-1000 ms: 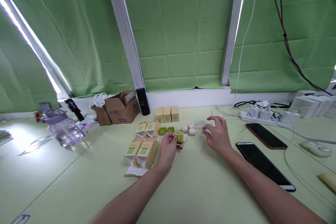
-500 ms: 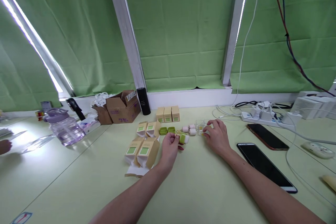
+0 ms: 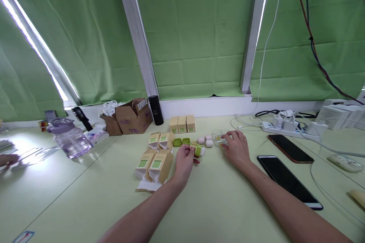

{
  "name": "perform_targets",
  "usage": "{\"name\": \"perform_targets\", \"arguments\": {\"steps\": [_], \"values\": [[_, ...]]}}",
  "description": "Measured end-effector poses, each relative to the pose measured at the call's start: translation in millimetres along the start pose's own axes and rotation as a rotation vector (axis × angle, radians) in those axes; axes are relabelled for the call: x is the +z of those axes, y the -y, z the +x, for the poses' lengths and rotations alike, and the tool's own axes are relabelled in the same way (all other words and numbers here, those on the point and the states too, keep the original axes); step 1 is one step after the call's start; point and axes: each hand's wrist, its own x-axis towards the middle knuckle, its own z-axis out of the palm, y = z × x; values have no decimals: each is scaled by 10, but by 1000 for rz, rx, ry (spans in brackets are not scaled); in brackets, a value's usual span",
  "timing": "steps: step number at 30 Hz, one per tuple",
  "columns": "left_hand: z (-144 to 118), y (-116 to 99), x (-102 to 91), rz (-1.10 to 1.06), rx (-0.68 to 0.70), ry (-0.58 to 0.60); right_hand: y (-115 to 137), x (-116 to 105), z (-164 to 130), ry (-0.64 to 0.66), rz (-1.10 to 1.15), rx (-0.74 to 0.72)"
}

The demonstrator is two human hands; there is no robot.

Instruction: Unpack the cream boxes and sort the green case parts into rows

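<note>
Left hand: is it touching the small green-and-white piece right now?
Touching. The head view shows the left hand with its fingers closed on the green-and-white piece, raised just above the table.

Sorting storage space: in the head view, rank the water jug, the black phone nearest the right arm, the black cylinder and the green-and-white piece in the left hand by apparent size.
1. Black phone, though nearness inflates it
2. Water jug
3. Black cylinder
4. Green-and-white piece, held in the left hand
</note>
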Motion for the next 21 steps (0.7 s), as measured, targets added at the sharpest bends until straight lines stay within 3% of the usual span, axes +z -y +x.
{"name": "perform_targets", "arguments": {"steps": [8,13,17,21], "values": [[-13,-31,-28,-70,-62,41,165,-171,49,-39,102,1],[8,-32,-35,-173,-119,62,425,-346,27,-106,257,-190],[1,-57,-22,-261,-153,109,642,-450,-13,-81,321,-344],[-39,-98,-6,-292,-177,163,745,-489,-31,-79,354,-411]]}}
